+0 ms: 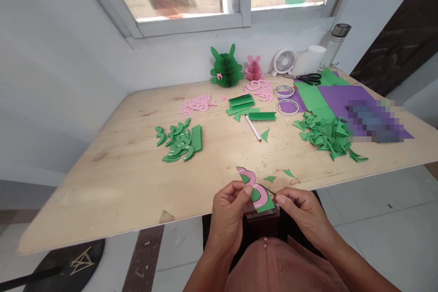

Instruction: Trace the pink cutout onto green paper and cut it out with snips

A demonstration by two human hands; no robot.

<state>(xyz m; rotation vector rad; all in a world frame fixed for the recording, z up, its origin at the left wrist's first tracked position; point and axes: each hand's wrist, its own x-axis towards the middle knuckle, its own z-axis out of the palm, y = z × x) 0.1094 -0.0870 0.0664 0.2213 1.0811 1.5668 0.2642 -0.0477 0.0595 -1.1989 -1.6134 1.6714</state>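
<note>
The left hand is pinching a green paper piece between thumb and fingers, just over the near edge of the desk, and a pink template shaped like two joined arcs is lying flat against it. The fingers of the right hand are gripping slim scissors, whose dark blades are meeting the paper's right side beside the template; the handles are mostly hiding inside the hand.

As for containers, a clear bottle with a metal-coloured cap is standing upright in the far right corner; what it is holding, I cannot tell. Beside it a white cylinder is standing, perhaps a container, its inside not showing. A small white fan is standing to the left of these.

Loose paper is lying directly on the wood: green curved cutouts at left, pink cutouts behind them, and a heap of green scraps at right. Two tape rolls are resting near the purple sheets, and a white marker is lying mid-desk. A green honeycomb figure and a smaller pink figure are standing near the wall
</note>
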